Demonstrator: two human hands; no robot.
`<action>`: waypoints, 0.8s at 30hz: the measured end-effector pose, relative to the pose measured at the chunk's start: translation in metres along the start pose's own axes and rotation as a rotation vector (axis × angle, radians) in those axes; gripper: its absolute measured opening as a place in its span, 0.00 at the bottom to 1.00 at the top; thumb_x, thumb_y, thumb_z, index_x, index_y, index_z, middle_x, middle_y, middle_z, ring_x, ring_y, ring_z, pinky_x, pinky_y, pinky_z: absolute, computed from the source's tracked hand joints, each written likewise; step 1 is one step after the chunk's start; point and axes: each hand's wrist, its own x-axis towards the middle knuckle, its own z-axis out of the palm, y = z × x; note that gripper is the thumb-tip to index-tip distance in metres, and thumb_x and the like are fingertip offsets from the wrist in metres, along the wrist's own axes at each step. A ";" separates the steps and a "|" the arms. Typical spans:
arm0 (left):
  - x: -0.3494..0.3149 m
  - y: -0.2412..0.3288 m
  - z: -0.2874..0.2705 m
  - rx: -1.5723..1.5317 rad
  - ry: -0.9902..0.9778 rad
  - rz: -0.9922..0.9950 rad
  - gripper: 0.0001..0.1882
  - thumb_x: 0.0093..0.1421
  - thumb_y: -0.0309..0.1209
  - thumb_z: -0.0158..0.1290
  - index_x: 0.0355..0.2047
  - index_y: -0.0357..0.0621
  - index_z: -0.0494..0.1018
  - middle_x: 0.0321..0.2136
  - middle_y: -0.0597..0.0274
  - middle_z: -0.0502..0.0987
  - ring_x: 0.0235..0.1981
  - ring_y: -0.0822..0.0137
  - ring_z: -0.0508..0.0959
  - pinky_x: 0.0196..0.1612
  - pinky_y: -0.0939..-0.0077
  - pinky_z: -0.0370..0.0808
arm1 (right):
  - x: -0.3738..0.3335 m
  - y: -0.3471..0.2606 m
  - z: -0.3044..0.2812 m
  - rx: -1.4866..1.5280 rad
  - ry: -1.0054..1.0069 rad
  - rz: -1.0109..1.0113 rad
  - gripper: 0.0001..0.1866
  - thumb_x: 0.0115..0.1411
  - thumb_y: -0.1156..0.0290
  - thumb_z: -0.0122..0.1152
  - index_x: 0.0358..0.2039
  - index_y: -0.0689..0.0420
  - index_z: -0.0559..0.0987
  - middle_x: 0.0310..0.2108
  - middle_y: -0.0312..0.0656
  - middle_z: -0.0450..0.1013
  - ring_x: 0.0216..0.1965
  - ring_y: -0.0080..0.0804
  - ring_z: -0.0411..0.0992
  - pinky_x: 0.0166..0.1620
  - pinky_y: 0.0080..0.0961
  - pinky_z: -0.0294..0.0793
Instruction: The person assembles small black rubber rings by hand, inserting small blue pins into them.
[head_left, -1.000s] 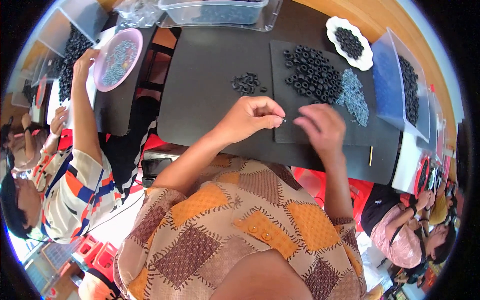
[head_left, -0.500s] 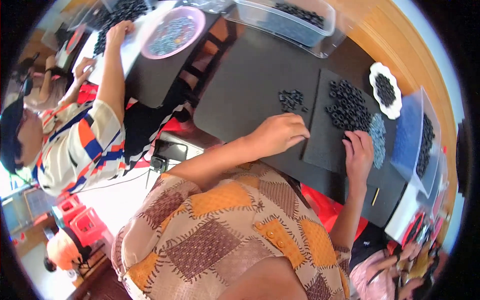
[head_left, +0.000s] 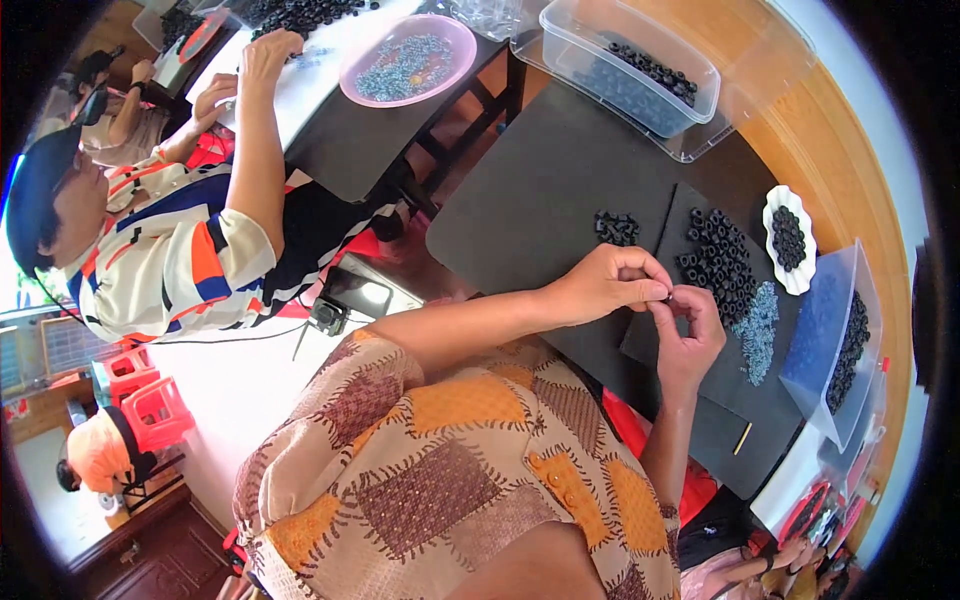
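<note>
My left hand [head_left: 608, 284] and my right hand [head_left: 690, 328] meet fingertip to fingertip above the dark mat [head_left: 678, 212]. Both are closed in a pinch on a small dark piece [head_left: 668, 297], mostly covered by the fingers. Just beyond my right hand lies a heap of black ring-shaped parts [head_left: 716, 262]. A pile of small bluish, clear-looking pieces [head_left: 757, 335] spreads to the right of it. Past my left hand sits a smaller cluster of black parts [head_left: 617, 228] on the dark table [head_left: 520, 190].
A clear bin of black parts [head_left: 632, 80] stands at the back. On the right are a scalloped white dish [head_left: 778, 262] and an upright clear bin [head_left: 818, 350]. A thin yellowish stick [head_left: 742, 438] lies nearby. At left, another person works beside a pink basin [head_left: 350, 75].
My hands were apart, the right one at the heap of black rings; now they are together, pinching a small dark piece. The whole view has shifted somewhat.
</note>
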 end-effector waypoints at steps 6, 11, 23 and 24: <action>0.001 0.006 -0.010 0.021 0.058 0.028 0.09 0.63 0.30 0.58 0.38 0.35 0.78 0.31 0.64 0.80 0.33 0.76 0.78 0.38 0.80 0.76 | 0.006 -0.012 0.016 -0.029 0.088 -0.010 0.10 0.53 0.84 0.68 0.35 0.62 0.78 0.35 0.42 0.77 0.35 0.27 0.75 0.37 0.21 0.76; 0.002 0.012 -0.016 0.087 0.050 0.023 0.09 0.61 0.29 0.59 0.37 0.34 0.79 0.30 0.63 0.81 0.31 0.76 0.78 0.37 0.81 0.76 | 0.011 -0.021 0.015 -0.133 0.047 -0.077 0.10 0.55 0.84 0.65 0.38 0.62 0.79 0.35 0.42 0.77 0.35 0.27 0.76 0.37 0.22 0.77; -0.002 0.015 -0.026 0.197 0.008 -0.014 0.10 0.60 0.30 0.62 0.38 0.36 0.79 0.30 0.65 0.81 0.32 0.79 0.77 0.37 0.83 0.74 | 0.008 -0.019 0.019 -0.057 -0.049 0.165 0.10 0.55 0.83 0.66 0.38 0.61 0.79 0.32 0.39 0.76 0.33 0.23 0.75 0.36 0.20 0.76; -0.003 0.015 -0.026 0.169 0.006 -0.012 0.10 0.60 0.30 0.62 0.38 0.36 0.79 0.31 0.65 0.81 0.32 0.79 0.77 0.37 0.82 0.74 | 0.008 -0.016 0.019 -0.055 -0.048 0.164 0.10 0.55 0.83 0.66 0.38 0.61 0.79 0.32 0.39 0.76 0.33 0.23 0.75 0.36 0.20 0.76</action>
